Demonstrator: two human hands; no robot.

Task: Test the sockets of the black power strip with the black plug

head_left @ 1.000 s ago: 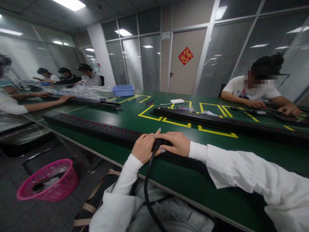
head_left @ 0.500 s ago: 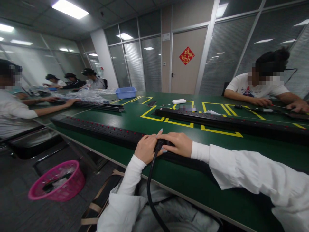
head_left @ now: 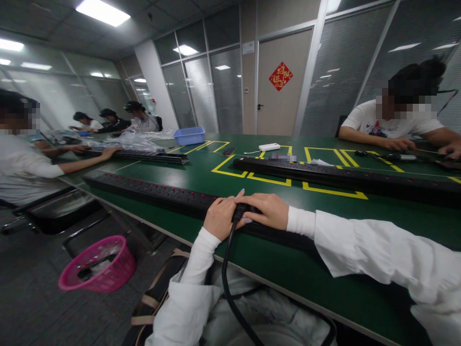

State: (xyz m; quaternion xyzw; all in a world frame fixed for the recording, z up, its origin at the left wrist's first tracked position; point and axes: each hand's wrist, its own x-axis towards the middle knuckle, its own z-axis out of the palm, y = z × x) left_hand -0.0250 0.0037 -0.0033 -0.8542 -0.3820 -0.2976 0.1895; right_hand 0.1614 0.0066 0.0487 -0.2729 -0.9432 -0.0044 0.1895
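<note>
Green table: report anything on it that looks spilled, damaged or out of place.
Nothing looks spilled or damaged on the green table; the visible part of the near black power strip looks intact. Only the crumpled clear plastic, heaped loosely toward the left, looks untidy compared with the neat yellow tape outlines.

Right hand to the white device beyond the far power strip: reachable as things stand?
Probably not: the right hand holds the black plug, and the far power strip lies between it and the white device. With that hand freed, the strip looks low enough to reach over.
</note>
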